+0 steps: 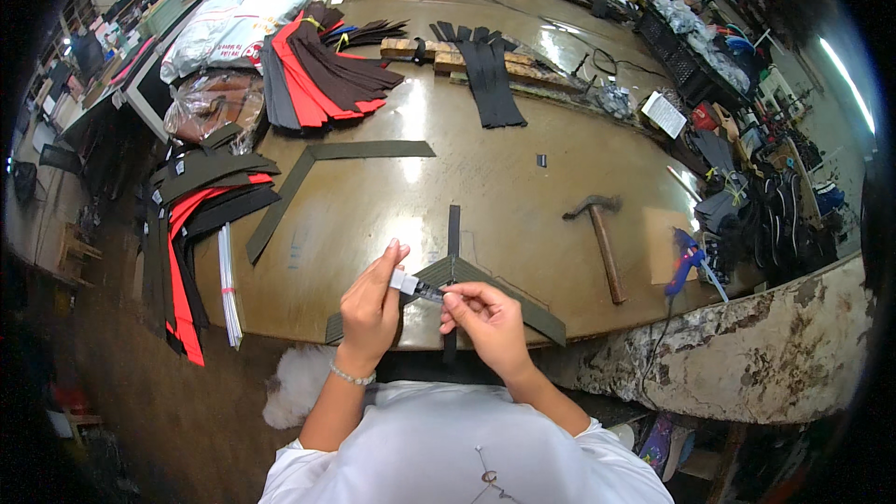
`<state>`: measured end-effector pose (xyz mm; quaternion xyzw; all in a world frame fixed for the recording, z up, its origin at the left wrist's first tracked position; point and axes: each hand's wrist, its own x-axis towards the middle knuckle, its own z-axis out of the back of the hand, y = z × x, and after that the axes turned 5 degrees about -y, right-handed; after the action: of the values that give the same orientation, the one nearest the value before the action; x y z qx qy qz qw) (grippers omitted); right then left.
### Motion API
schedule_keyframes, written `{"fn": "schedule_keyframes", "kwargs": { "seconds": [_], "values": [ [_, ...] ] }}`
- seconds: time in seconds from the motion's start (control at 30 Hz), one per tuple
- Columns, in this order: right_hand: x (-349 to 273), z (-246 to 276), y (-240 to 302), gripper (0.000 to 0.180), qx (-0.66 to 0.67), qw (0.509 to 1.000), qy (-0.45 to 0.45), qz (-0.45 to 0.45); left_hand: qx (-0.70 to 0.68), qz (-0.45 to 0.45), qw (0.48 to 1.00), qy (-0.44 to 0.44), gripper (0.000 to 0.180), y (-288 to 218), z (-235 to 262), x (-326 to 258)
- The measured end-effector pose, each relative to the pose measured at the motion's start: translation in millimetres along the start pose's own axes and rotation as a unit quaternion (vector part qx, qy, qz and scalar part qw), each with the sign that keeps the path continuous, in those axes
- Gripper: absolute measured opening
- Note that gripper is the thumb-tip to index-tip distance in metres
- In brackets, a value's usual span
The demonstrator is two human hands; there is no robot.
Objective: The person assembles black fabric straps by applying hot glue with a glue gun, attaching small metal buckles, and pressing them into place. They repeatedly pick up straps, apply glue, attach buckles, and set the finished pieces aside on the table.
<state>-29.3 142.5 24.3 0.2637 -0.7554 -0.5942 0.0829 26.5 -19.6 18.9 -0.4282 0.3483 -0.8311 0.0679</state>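
My left hand [367, 306], with a beaded bracelet at its wrist, grips a small white-and-dark bundle [405, 282] that looks like a stack of labels. The fingertips of my right hand [489, 319] pinch the bundle's dark end. Under both hands, close to the table's near edge, a bent dark olive fabric strip [534, 310] spreads to either side. A narrow black strip [454, 227] runs straight up from the middle of its bend, and a short end of it hangs below. My hands partly cover both strips.
A hammer [607, 247] and a blue glue gun [686, 261] lie at the right. Another bent olive strip [359, 151] lies left of centre, near stacked red and dark strips [187, 261]. Black strips [493, 84] rest on wooden bars farther back; a small dark tag [541, 161] sits mid-table.
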Motion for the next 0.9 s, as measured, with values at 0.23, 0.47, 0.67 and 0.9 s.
{"fn": "schedule_keyframes", "kwargs": {
  "seconds": [0.23, 0.47, 0.67, 0.9],
  "values": [
    [-9.6, -2.1, -2.0, 0.016, 0.0, 0.998, -0.024, 0.058, -0.094, 0.253, 0.96, -0.08, 0.034, -1.2, 13.6, 9.8],
    [-6.2, 13.5, 14.8, 0.012, -0.081, 0.99, 0.106, 0.053, -0.53, 0.421, 0.734, 0.05, 0.031, 18.8, 33.4, -0.3],
    [2.8, 16.0, 13.6, 0.017, 0.001, 0.991, 0.118, -0.062, -0.545, 0.436, 0.698, 0.161, 0.028, -8.9, 1.7, -33.4],
    [2.5, 15.0, 3.8, 0.018, -0.007, 0.998, 0.053, -0.035, -0.324, 0.362, 0.859, 0.161, 0.017, -15.8, -4.0, -23.4]
  ]
}}
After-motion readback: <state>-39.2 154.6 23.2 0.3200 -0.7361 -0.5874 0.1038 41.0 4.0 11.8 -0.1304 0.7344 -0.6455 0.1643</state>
